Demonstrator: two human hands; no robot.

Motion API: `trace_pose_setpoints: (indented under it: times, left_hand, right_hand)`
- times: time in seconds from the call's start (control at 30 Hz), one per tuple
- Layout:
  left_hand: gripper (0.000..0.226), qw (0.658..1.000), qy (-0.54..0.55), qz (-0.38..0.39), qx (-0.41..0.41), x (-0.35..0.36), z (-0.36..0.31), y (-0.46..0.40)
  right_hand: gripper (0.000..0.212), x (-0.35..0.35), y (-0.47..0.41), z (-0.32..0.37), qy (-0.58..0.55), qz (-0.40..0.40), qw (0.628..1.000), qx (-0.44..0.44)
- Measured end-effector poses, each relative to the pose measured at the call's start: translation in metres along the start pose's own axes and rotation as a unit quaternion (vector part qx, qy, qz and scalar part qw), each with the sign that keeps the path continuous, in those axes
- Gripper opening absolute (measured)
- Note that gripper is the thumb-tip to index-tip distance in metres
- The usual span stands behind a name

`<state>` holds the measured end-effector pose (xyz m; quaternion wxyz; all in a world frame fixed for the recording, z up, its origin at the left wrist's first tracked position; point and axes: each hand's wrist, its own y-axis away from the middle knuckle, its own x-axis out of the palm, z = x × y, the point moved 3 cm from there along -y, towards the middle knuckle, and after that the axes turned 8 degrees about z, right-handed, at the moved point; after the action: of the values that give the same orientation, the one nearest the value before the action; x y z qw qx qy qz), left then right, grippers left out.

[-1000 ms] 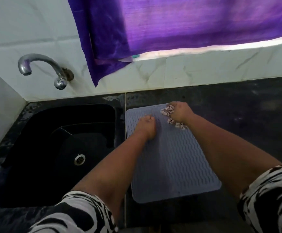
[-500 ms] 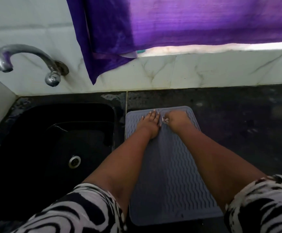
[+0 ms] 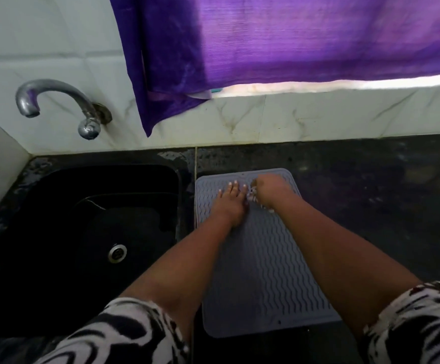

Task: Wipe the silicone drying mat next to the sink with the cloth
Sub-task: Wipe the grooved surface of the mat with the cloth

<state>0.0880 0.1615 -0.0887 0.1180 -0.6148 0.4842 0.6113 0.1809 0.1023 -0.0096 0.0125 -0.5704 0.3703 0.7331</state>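
A grey silicone drying mat [image 3: 263,279] with wavy ridges lies on the dark counter just right of the sink. My left hand [image 3: 230,203] rests flat on the mat's far left part, fingers spread. Beside it, my right hand [image 3: 272,191] is closed over a patterned white and dark cloth [image 3: 251,198] near the mat's far edge. Only small bits of the cloth show under the fingers and at the wrist.
A black sink [image 3: 87,232] with a metal drain [image 3: 117,253] lies left of the mat. A curved metal tap [image 3: 56,101] juts from the white tiled wall. A purple curtain [image 3: 279,43] hangs above. Dark counter [image 3: 371,195] extends to the right.
My right hand with the cloth has slid left along the mat's far edge, up against my left hand. My left hand's fingers have spread flat. The cloth shows less now.
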Motion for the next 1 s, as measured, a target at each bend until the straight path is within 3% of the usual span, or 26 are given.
trace_pose_setpoints:
  times: [0.1, 0.23, 0.4, 0.6, 0.7, 0.8, 1.0]
  left_hand:
    - [0.062, 0.999, 0.040, -0.002, -0.009, 0.016, -0.003, 0.015]
    - [0.065, 0.999, -0.004, 0.026, -0.026, 0.017, 0.004, 0.018]
    - [0.061, 0.998, -0.041, 0.030, -0.046, 0.019, -0.002, 0.018]
    - [0.061, 0.998, -0.012, 0.047, -0.039, 0.019, -0.005, 0.021]
    - [0.061, 0.999, 0.026, 0.016, -0.027, 0.025, -0.011, 0.036]
    - [0.060, 0.997, 0.061, -0.025, -0.028, 0.042, -0.020, 0.059]
    - [0.061, 0.998, 0.040, -0.002, -0.047, 0.067, -0.021, 0.082]
  right_hand:
    - [0.033, 0.012, -0.001, 0.012, 0.009, -0.014, 1.000, 0.006]
    - [0.034, 0.041, 0.009, 0.007, 0.034, -0.007, 0.999, 0.026]
    - [0.029, 0.060, 0.048, -0.014, 0.034, -0.029, 0.999, -0.020]
    - [0.035, 0.086, 0.089, -0.018, 0.084, 0.042, 0.996, -0.006]
    - [0.041, 0.067, 0.084, -0.020, 0.002, 0.074, 0.997, 0.011]
    - [0.040, 0.042, 0.071, -0.021, -0.092, 0.005, 0.995, 0.028]
    - [0.028, 0.087, 0.089, 0.004, -0.006, -0.034, 0.999, 0.004]
